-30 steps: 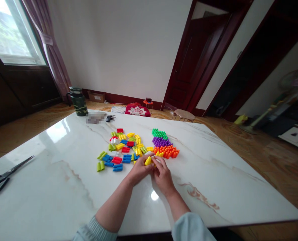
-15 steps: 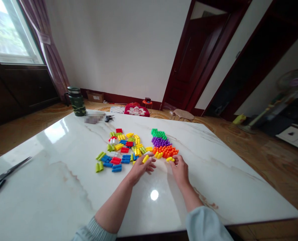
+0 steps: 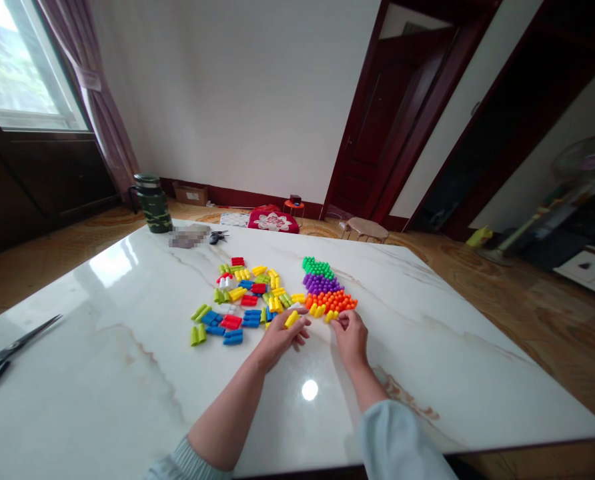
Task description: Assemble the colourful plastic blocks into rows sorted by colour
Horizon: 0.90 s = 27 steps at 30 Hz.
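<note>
My left hand (image 3: 279,337) hovers low over the table with a yellow plastic piece (image 3: 291,319) held by the thumb and index finger; its other fingers are loosely curled. With pinched fingertips, my right hand (image 3: 352,339) grips another yellow double-barrelled piece (image 3: 331,315) at the near edge of a sorted group. Beside that piece stands one more yellow piece (image 3: 317,311). Behind them are rows of orange pieces (image 3: 331,301), then purple pieces (image 3: 322,285) and green pieces (image 3: 318,268). Left of my left hand lie scattered blue pieces (image 3: 233,336), red pieces (image 3: 231,322) and lime-green pieces (image 3: 198,335).
Scissors (image 3: 15,348) lie on the white marbled table (image 3: 127,400) at the left. Near the far left corner are a camouflage flask (image 3: 153,205), a blurred grey item (image 3: 189,236) and a small black object (image 3: 218,237). A stool (image 3: 365,229) stands beyond the table.
My right hand has shifted left with its yellow piece, which now sits upright near the other yellow piece by the orange rows. My left hand has barely moved.
</note>
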{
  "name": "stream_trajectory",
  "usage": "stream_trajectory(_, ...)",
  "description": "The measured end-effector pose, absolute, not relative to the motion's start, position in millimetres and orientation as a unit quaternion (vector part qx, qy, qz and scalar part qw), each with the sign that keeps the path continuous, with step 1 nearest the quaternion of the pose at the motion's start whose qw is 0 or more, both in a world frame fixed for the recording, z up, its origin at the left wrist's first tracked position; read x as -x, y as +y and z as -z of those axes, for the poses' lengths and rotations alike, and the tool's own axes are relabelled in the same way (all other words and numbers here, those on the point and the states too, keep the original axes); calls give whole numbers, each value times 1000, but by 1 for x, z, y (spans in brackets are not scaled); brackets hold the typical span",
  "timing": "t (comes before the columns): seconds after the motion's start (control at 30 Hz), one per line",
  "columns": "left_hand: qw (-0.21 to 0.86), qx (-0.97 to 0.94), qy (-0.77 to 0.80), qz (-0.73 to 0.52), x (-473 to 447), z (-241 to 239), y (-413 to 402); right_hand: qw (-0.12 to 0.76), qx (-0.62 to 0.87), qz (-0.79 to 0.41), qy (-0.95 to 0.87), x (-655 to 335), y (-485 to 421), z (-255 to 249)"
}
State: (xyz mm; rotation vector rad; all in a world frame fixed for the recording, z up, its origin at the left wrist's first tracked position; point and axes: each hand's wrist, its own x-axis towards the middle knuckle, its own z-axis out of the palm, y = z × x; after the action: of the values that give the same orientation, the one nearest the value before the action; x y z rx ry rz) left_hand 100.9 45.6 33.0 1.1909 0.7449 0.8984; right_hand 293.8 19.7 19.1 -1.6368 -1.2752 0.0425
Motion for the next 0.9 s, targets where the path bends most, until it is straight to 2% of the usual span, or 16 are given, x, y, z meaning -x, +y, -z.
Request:
stream_trajectory(0.43,621,-587,323,-407,-100,-30,48,514,688,-2,-512,-290,30,-16)
stream_trajectory(0.6,690,-518,314,-397,-100,-33,48,576,653,21,-491,-261,14,-28)
stream_trajectory(0.67,714,-490,288,-409,-100,-36,47,588,632,-27,-504,-239,5,-32)
stream_trajectory(0.73,718,-486,275,-415,-98,-40,45,583,620,-130,-509,-216,-2,-35)
stream_trajectory(0.8,708,-500,278,-414,-97,-43,44,576,612,-235,-488,-199,-5,-36)
stream_trajectory(0.9,686,-530,283,-411,-95,-46,40,592,592,-328,-436,-190,-6,-37)
